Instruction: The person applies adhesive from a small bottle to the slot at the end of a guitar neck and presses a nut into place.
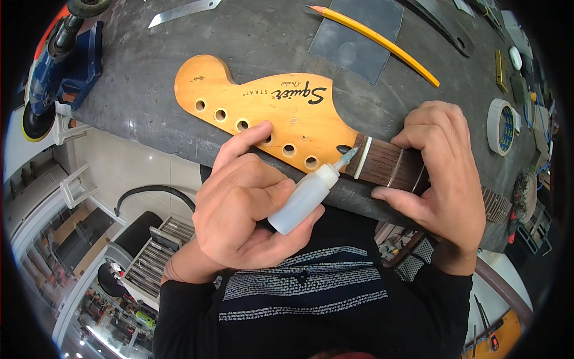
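Bottle [302, 200] sits gripped in the left hand [236, 209]. The right hand's [442, 170] fingers clasp the guitar neck [382, 164]. Black lettering [308, 94] marks its headstock [233, 93].

Guitar neck [341, 131] lies face up in front of you, running diag. from upper L to lower R along the near edge of the surface [137, 78]. Its headstock [263, 110], glossy amber wood w/ black lettering, has 6 round tuner holes [289, 150] in a row on the side nearest you. Dark brown fretboard [382, 164] w/ metal frets; pale nut [363, 158] set across its headstock end. Sm. translucent white squeeze bottle [302, 200] w/ white cap is tilted, base toward you, its tapered greenish tip [345, 158] angled up-R, just beside the nut; can't tell if touching.
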Tool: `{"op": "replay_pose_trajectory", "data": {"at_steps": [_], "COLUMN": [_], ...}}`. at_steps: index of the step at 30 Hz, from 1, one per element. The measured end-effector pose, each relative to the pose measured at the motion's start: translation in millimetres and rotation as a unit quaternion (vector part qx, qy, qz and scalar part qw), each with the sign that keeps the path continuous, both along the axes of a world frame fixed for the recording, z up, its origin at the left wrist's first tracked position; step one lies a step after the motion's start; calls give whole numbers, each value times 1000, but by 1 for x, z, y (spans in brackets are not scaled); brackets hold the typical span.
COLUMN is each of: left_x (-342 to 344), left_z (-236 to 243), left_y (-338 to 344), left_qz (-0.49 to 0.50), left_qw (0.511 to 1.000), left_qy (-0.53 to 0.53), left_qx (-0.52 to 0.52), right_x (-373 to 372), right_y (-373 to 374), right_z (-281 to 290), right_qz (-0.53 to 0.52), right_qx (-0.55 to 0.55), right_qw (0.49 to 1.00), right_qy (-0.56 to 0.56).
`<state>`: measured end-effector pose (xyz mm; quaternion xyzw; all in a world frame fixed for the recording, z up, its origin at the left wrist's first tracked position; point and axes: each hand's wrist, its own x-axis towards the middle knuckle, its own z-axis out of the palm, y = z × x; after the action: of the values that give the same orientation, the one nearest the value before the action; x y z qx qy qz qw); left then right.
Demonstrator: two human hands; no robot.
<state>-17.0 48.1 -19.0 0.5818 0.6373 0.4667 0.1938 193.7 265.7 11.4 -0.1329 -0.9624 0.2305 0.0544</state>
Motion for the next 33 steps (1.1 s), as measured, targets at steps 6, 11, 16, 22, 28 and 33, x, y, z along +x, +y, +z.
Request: {"op": "replay_pose_trajectory", "data": {"at_steps": [6,11,16,22,28,33], "left_x": [0,1,0,2,3,4], "left_z": [0,-1,-1,1,3,4], "left_y": [0,0,-1,-3,-7,-10], "left_qz": [0,0,-3,-3,-9,-9], "left_qw": [1000,1000,1000,1000,1000,1000], "left_qy": [-2,-2,-4,-7,-11,-4], "left_qx": [3,11,15,11,2,6], "right_x": [0,0,1,1,2,2], "right_y": [0,1,1,2,1,2], "right_z": [0,-2,-2,-3,-3,-6], "right_qz": [2,6,6,12,7,15], "right_qx": [1,3,5,8,12,19], "right_qw": [1000,1000,1000,1000,1000,999], "right_qy": [1,5,10,10,11,22]}}
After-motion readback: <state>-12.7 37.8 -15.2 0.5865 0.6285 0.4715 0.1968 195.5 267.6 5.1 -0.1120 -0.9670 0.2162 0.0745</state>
